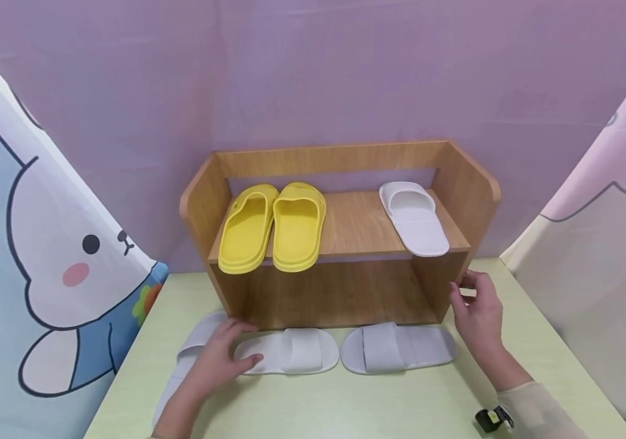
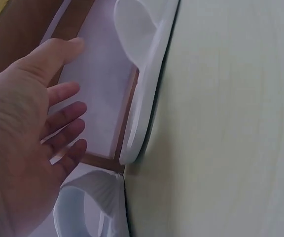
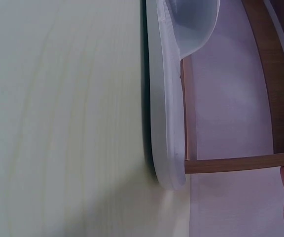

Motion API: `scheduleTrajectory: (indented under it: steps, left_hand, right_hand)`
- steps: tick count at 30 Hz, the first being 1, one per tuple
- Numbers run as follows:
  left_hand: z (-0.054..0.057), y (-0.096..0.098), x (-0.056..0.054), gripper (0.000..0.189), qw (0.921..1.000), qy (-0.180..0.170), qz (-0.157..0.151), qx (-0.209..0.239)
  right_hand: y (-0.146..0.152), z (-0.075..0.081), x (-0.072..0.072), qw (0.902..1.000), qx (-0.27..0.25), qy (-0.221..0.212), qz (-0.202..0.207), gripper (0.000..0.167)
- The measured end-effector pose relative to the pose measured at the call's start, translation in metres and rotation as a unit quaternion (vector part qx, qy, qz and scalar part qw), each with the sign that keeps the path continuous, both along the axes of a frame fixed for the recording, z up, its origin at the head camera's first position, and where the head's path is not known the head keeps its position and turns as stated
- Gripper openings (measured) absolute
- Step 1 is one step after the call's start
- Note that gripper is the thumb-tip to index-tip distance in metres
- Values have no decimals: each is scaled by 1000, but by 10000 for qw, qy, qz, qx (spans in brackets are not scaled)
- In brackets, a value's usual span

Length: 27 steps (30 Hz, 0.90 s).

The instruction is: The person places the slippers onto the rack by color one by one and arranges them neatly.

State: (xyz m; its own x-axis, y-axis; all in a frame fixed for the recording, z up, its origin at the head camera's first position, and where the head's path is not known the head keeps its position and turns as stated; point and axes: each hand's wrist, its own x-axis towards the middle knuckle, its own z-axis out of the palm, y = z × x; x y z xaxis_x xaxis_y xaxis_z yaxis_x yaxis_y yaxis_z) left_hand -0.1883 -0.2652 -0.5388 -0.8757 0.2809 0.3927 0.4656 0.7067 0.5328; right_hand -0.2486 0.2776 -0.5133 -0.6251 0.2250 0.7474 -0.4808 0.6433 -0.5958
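Left hand loosely spread, empty, by the white slipper on the near side of the rack. Right hand loose, touching the rack's right side (likely steadying it; no grip visible). Yellow clogs overhang; shelf presumably too shallow.

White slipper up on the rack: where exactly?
In the head view, the white slipper sits at the right end of the upper shelf, between the nearer yellow clog and the right side panel.
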Motion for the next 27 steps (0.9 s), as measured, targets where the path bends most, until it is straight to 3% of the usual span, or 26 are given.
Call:
scheduleTrajectory:
  steps: [8, 20, 27]
  left_hand:
    - [-7, 8, 2, 72, 9976, -328, -364, -496]
    - [-14, 14, -2, 82, 9938, -690, -434, -750]
    - [-17, 18, -7, 84, 9921, -656, -426, -976]
  right_hand:
    - [0, 0, 0, 10000, -16, -43, -7, 28]
    - [0, -1, 0, 10000, 29, -10, -35, 28]
    - [-1, 1, 1, 9999, 91, 73, -6, 28]
